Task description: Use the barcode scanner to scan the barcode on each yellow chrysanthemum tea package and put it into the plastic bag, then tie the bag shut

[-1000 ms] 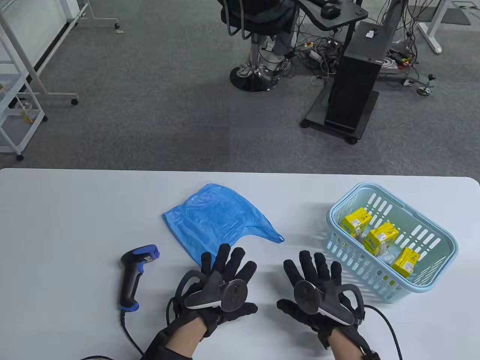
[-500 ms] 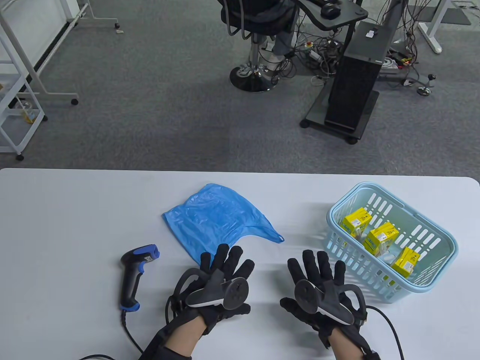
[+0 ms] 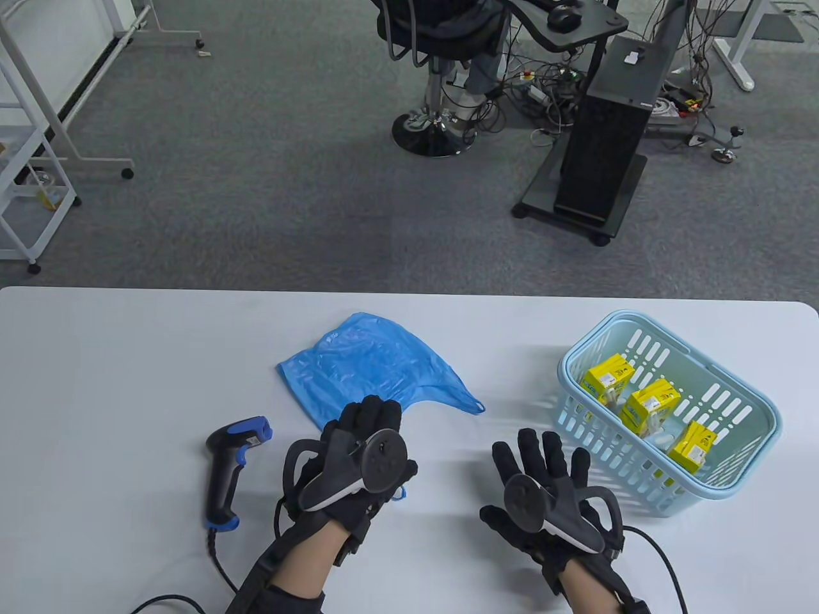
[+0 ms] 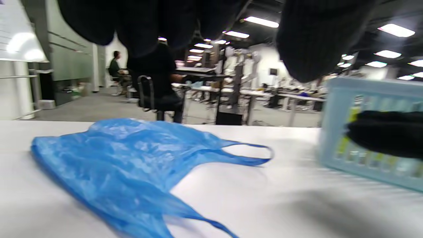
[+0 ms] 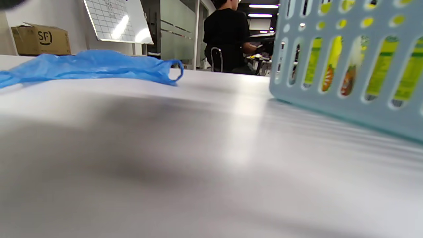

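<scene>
A crumpled blue plastic bag (image 3: 374, 368) lies flat at mid-table, with one handle loop pointing right. My left hand (image 3: 366, 417) hovers over the bag's near corner, fingers bent downward; the left wrist view shows the fingertips (image 4: 307, 49) above the bag (image 4: 125, 158), holding nothing. A black and blue barcode scanner (image 3: 229, 470) lies on the table left of that hand. My right hand (image 3: 544, 453) rests flat with fingers spread, just left of the light blue basket (image 3: 611, 451). Three yellow tea packages (image 3: 608, 377) (image 3: 651, 404) (image 3: 692, 446) sit inside it.
The scanner's cable (image 3: 217, 566) trails toward the table's near edge. In the right wrist view the basket wall (image 5: 330, 99) stands close on the right and the bag (image 5: 89, 66) lies far left. Beyond the table's far edge are a chair (image 3: 435, 77) and a black computer cart (image 3: 601, 153).
My left hand has lifted off the table and moved forward and slightly left, its fingers now bent over the bag's near corner. The right hand has barely shifted.
</scene>
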